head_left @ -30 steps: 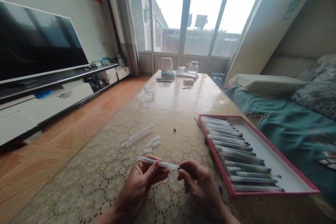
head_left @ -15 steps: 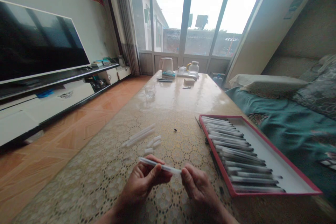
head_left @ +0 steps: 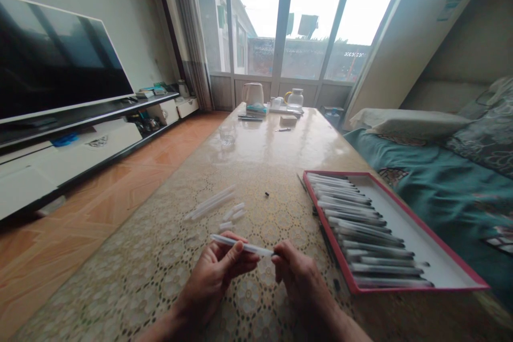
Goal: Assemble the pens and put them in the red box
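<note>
A slim whitish pen (head_left: 256, 249) lies across both hands above the patterned table. My left hand (head_left: 212, 275) is closed round its barrel, thumb on top. With pinched fingers my right hand (head_left: 298, 270) grips the pen's right end, where a dark bit shows. Beyond the left hand lie white translucent tubes (head_left: 212, 202) and several short white pieces that look like pen caps (head_left: 227, 216). A small black piece (head_left: 266, 194) lies farther out. To the right is a red-rimmed box (head_left: 428, 230) with many pens (head_left: 372, 232) in a row.
Dark thin items (head_left: 328, 240) lie along the box's left side. On the table's far part stand a drinking glass (head_left: 227, 137), a kettle (head_left: 253, 95), a glass jug (head_left: 295, 100) and a small block (head_left: 288, 120). A sofa (head_left: 404, 171) borders the right.
The pen and both hands appear slightly higher in the picture, as the whole view has shifted a little. A dark bit now shows at the pen's right end by my right fingertips.
</note>
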### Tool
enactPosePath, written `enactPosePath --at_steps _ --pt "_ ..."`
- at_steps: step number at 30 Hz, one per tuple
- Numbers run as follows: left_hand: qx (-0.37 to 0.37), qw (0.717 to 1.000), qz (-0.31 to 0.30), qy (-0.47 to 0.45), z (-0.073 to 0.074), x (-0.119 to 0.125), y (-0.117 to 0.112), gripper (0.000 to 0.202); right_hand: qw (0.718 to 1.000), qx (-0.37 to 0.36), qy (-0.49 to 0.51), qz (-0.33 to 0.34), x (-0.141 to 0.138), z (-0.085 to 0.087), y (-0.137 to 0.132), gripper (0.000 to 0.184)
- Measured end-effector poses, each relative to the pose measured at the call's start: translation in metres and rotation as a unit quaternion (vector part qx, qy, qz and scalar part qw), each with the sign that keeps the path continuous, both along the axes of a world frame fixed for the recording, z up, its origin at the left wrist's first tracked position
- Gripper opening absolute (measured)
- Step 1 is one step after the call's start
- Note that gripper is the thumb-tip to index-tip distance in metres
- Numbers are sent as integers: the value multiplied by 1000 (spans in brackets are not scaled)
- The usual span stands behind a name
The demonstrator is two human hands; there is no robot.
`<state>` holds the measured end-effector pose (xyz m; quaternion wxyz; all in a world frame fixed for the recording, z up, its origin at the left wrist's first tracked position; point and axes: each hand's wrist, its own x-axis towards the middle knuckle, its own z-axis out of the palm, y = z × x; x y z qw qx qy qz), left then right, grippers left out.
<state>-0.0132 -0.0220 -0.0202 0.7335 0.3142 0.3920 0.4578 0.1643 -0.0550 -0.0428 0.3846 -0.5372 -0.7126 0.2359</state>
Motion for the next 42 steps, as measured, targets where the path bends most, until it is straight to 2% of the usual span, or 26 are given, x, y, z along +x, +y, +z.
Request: enactPosePath --at_steps 3,6,8,10,13,15,17,20,21,24,25,26,28,30,33,35,39,42 --pt "11 1000 1 8 -1 1 -2 22 997 -39 69 14 -3 3 -1 34" --pt "15 1000 6 19 0 1 -3 22 978 -135 155 28 -5 7 -2 40" --pt "14 1000 3 17 1 1 -3 22 971 -169 166 31 -5 8 -2 43" --pt "7 1000 -3 10 2 0 -1 22 982 -134 129 24 -3 7 -1 41" --pt "-7 1000 3 1 4 0 0 21 999 -27 25 4 0 5 -1 34" --pt "-11 1000 5 0 4 0 0 20 1000 2 -20 -1 1 5 -1 34" --pt "-5 1000 -2 3 4 0 0 19 1000 -1 -12 7 1 8 -1 36" --pt "15 1000 -3 12 4 1 -2 20 990 -93 100 30 -2 16 -3 40" --pt "22 1000 -1 18 3 1 -3 21 977 -146 153 33 -3 18 -3 42" --pt "32 999 2 34 3 4 -4 22 914 -295 276 40 -5 21 -3 47" --pt "31 999 5 38 4 5 -5 22 902 -318 288 42 -4 20 -2 48" --pt "28 999 9 40 4 6 -5 22 904 -318 283 39 -2 19 -1 49" --pt "29 998 20 48 5 6 -4 20 943 -241 230 7 2 16 2 48" --pt "47 996 29 72 5 5 -2 19 980 -113 163 -32 6 12 4 42" --pt "104 985 21 135 5 2 0 16 994 11 103 -19 7 7 6 33" --pt "144 975 -4 172 4 1 0 15 996 35 75 15 3 4 5 31" --pt "193 955 -63 215 2 2 -2 16 998 41 -7 40 -3 0 3 22" --pt "240 922 -56 298 1 -4 1 19 998 45 -26 43 1 0 4 22"
